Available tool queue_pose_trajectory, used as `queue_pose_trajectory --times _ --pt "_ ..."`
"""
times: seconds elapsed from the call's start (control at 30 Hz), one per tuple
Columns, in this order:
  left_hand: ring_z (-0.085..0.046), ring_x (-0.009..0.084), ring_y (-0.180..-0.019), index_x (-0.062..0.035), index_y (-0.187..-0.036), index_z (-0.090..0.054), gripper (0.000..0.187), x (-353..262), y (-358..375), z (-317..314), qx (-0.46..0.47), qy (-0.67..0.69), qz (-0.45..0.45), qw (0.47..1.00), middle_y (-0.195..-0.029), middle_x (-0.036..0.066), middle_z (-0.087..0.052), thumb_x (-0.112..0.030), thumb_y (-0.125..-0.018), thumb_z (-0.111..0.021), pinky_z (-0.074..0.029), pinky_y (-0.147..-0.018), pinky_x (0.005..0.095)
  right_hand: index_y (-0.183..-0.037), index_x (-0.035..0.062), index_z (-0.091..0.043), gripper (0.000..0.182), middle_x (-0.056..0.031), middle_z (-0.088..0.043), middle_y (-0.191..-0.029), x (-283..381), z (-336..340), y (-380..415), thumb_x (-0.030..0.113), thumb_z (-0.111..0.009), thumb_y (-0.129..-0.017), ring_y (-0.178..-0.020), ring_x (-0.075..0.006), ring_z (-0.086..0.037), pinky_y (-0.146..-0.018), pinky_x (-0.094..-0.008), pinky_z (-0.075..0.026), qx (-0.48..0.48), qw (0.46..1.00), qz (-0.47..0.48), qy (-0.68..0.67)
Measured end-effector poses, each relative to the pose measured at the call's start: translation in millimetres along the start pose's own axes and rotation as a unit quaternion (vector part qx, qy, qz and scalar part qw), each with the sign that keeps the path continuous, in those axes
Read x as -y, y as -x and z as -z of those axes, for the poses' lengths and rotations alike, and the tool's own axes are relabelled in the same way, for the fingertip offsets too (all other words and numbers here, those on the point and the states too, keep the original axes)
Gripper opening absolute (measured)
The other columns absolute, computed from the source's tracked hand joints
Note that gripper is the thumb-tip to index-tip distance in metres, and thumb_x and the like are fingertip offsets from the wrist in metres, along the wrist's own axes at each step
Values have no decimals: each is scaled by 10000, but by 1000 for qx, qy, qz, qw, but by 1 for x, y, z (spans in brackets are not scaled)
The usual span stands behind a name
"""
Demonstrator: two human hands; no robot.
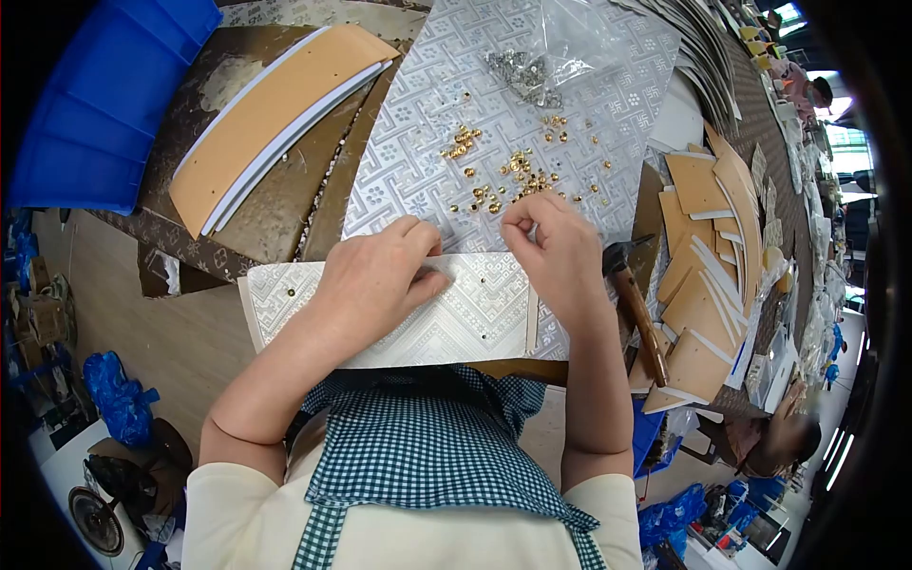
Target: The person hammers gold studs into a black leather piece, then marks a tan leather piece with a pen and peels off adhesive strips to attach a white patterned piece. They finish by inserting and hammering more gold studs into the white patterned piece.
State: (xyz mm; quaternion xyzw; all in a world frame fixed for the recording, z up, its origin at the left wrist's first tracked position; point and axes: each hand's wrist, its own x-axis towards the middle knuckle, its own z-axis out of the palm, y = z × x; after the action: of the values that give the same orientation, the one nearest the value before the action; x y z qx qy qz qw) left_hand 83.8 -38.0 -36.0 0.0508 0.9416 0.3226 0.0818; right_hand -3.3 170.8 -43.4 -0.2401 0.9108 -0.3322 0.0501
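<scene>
A pale panel with a silver-grey zigzag pattern point(418, 328) lies in front of me, with a few small holes or studs in its face. My left hand point(375, 271) rests on it, fingers curled at the far edge and thumb on the patterned face. My right hand point(559, 249) is just beyond the panel's far right part, thumb and forefinger closed together; anything between them is too small to make out. Beside those fingertips lie several loose gold-coloured studs point(521, 169) on a patterned grey sheet point(399, 161).
A hammer with a wooden handle point(642, 328) lies right of my right forearm. Silver metal pieces point(527, 81) lie by a clear plastic bag point(575, 38). Curved tan boards point(275, 119) are stacked at left near a blue bin point(109, 95); more tan pieces point(698, 294) pile up at right.
</scene>
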Motion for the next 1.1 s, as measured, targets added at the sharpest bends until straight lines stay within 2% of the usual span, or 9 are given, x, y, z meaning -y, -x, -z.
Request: queue_pose_trajectory --times 0.17,0.2,0.3,0.43,0.5,0.63,0.8,0.9,1.1 --pt "-667 300 -845 -76 -1005 -597 275 1 0 -1 -8 -5 -7 1000 -964 92 -637 -267 -849 -719 -517 -713 413 -896 31 -640 80 -48 -661 -836 -1 -2 12 -11 -687 -847 -679 -127 -648 -587 -265 -505 -119 978 -4 -173" --pt "-667 299 -846 -77 -1006 -598 277 1 1 -1 -9 -4 -9 1000 -965 91 -638 -270 -849 -719 -517 -712 413 -895 23 -634 89 -32 -649 -794 4 6 18 -38 -681 -850 -633 -82 -609 -562 -235 -496 -81 980 -45 -178" --pt "-669 297 -854 -81 -1013 -601 275 3 1 -2 -14 3 -13 1000 -982 86 -645 -272 -852 -716 -516 -712 418 -900 29 -639 90 -40 -623 -744 15 14 31 -23 -693 -848 -594 -87 -590 -560 -237 -490 -9 986 -41 -160" --pt "-669 297 -860 -79 -1014 -602 272 3 1 -2 -14 18 -13 1000 -991 85 -648 -268 -852 -713 -517 -717 420 -898 43 -648 124 -65 -638 -760 21 5 39 12 -721 -803 -613 -178 -623 -581 -286 -494 29 998 27 -58" --pt "-670 312 -875 -64 -1006 -592 268 3 1 -2 -8 16 -17 1000 -984 107 -645 -268 -862 -690 -528 -732 426 -903 27 -658 122 -65 -660 -802 21 3 41 5 -724 -802 -629 -141 -615 -598 -263 -497 30 999 26 -34" --pt "-664 352 -875 -61 -984 -584 264 4 0 -6 -1 23 -7 1000 -1001 136 -640 -277 -862 -673 -536 -720 459 -873 2 -642 93 -91 -671 -822 33 7 41 -43 -686 -804 -669 -181 -635 -633 -284 -513 -36 995 17 -91" --pt "-660 355 -836 -80 -1025 -577 304 10 0 -11 -12 24 -23 999 -1004 121 -629 -335 -883 -660 -542 -681 464 -811 30 -635 115 -91 -626 -762 26 7 50 26 -743 -772 -644 -225 -615 -583 -334 -488 -2 997 3 -73" --pt "-661 335 -862 -83 -1036 -559 309 11 0 -13 1 21 -26 999 -1034 97 -630 -343 -896 -649 -532 -670 460 -769 23 -655 145 -85 -624 -692 62 12 45 21 -791 -716 -543 -178 -559 -526 -310 -449 -38 996 6 -79" --pt "-668 363 -864 -68 -1035 -562 309 13 -1 -16 -5 38 -29 999 -1004 134 -630 -284 -847 -677 -528 -690 493 -778 26 -651 140 -86 -618 -708 25 -18 53 29 -781 -726 -579 -196 -568 -548 -323 -456 -82 995 57 -24"
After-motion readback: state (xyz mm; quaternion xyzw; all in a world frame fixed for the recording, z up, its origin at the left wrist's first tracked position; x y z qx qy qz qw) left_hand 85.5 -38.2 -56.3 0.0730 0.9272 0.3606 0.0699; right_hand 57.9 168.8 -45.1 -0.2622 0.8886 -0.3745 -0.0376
